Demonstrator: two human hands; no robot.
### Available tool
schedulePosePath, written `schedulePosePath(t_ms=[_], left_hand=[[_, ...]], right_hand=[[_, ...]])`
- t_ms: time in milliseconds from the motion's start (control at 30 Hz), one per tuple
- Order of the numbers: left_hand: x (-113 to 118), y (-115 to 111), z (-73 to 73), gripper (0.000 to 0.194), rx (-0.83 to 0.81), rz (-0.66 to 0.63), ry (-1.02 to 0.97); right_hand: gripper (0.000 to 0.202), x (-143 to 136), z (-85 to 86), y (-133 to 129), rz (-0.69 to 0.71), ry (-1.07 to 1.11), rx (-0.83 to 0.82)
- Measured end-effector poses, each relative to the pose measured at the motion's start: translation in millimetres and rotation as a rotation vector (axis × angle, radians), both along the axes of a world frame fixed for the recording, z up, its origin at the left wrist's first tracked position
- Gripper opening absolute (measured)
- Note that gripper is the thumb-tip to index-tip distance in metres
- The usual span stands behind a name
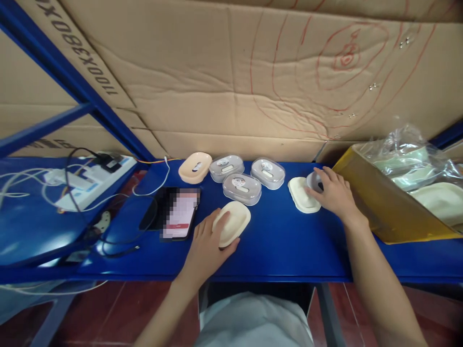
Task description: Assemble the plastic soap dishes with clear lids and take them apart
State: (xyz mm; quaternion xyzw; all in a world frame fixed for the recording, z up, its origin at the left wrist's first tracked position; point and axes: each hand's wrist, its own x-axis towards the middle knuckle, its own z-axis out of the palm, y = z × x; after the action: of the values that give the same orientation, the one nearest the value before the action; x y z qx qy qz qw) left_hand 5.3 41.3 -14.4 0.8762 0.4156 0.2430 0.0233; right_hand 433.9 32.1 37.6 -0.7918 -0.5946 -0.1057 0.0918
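Observation:
My left hand [208,243] is closed round a cream oval dish-like piece [235,222], thumb at its near edge and fingers along its left side, just above the blue table. On the right, my right hand [336,193] has its fingers curled on a small translucent grey piece [313,181], partly hidden by them. That piece overlaps a second cream moulded piece [303,196] lying on the table. Beyond my left hand sit three oval boxes with clear lids and round labels: a left one [226,167], a front one [241,188] and a right one [268,172].
A peach oval box [195,167] stands at the back left. Nearer lies a phone [179,214] with a lit, blurred screen. A white power strip [97,180] with tangled cables is far left. At right, a yellow-brown bin [383,202] holds cream pieces and plastic film. Cardboard [202,72] walls the back.

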Motion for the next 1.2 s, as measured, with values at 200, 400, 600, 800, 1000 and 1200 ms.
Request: schedulePosePath(t_ms=[200,400,600,800,1000,1200], left_hand=[[-3.6,-2.5,13.4,0.061,-0.152,-0.213,0.037],[-4.0,-4.4,14.5,0.065,-0.133,-0.209,0.046],[-3.3,-2.6,9.2,0.071,-0.066,-0.168,0.049],[-3.2,-1.3,7.1,0.068,-0.031,-0.171,0.061],[-1.1,-0.9,7.8,0.051,0.017,-0.122,0.026],[-1.3,0.3,7.7,0.044,0.035,-0.12,-0.003]], right_hand=[[0.067,-17.4,-9.4,2.7,0.075,-0.055,0.029],[0.054,-26.9,-7.7,-2.0,0.095,-0.06,0.132],[0.09,-5.4,-9.0,-13.1,-0.089,0.098,-0.107],[0.081,2.2,-4.0,-15.2,-0.114,0.117,-0.084],[0.056,-20.2,-4.1,-9.1,0.027,0.003,0.068],[0.044,-62.1,-9.5,-3.5,0.305,-0.027,-0.003]])
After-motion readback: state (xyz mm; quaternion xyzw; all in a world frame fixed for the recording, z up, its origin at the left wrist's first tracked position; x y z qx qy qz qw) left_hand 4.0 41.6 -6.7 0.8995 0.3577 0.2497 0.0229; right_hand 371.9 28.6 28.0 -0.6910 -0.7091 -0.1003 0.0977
